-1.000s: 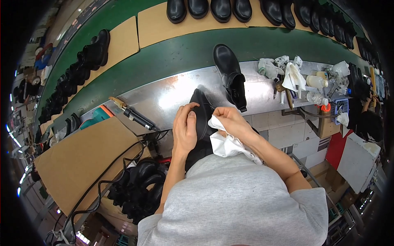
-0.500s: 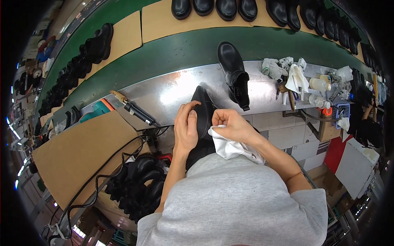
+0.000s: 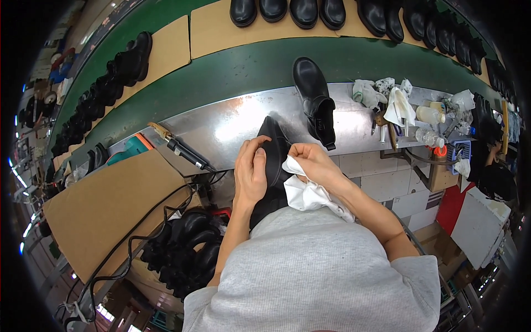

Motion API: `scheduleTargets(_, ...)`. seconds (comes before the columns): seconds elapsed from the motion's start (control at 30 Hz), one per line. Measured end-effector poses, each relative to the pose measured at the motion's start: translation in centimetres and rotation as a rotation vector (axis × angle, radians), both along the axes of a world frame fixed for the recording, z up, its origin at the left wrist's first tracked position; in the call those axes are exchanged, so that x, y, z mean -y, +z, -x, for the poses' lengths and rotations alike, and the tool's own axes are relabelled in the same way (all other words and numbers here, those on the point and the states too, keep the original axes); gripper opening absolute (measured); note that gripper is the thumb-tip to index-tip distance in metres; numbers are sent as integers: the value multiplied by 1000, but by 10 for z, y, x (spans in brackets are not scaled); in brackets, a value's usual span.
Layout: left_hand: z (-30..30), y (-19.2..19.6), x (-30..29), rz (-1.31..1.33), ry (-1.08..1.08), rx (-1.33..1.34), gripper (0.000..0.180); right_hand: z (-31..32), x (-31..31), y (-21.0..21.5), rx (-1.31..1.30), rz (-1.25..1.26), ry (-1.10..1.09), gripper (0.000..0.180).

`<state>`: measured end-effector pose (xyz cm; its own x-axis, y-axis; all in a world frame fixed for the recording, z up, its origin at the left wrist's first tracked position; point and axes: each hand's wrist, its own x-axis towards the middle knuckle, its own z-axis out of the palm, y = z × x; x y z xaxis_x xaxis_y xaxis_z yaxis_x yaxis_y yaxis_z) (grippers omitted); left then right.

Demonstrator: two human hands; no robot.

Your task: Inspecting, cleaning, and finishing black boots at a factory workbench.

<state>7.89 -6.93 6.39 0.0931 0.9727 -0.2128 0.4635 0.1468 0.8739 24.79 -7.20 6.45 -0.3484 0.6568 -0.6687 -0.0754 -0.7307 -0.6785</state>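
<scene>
A black shoe [image 3: 274, 157] rests against the metal ledge's front edge, its toe pointing away and tilted on its side. Around its left side my left hand [image 3: 251, 172] is closed, fingertips over the upper. My right hand [image 3: 314, 166] pinches a white cloth [image 3: 307, 195] close to the shoe's right side, and the cloth hangs down toward my shirt. Whether the cloth touches the shoe I cannot tell. Another black shoe [image 3: 311, 80] stands on the ledge just beyond, with a strap or elastic opening toward me.
On the metal ledge [image 3: 221, 124] lies a corded, black-handled tool [image 3: 185, 152] at left. Rags [image 3: 399, 105] and plastic bottles [image 3: 430, 114] crowd the right end. Black shoes line the green conveyor [image 3: 243, 63]. A cardboard sheet [image 3: 113, 207] and a heap of black shoes [image 3: 185, 246] sit lower left.
My right hand has shifted slightly, and a fold of the white cloth now shows at its fingertips. The left hand and the shoe stay nearly still.
</scene>
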Motion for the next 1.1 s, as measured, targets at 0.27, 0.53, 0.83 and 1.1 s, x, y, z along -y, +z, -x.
scheduleTargets(0.27,1,-1,0,-25,2,14,29,1,3,-6,-35,-2,-22,15)
scheduleTargets(0.53,5,-6,4,-39,19,76,29,-6,-2,-20,-55,98,-120,13)
scheduleTargets(0.83,5,-8,3,-92,13,82,29,-1,7,-17,1,-337,183,11)
scheduleTargets(1.1,8,-11,6,-103,15,78,29,2,-6,-5,-42,64,-20,13)
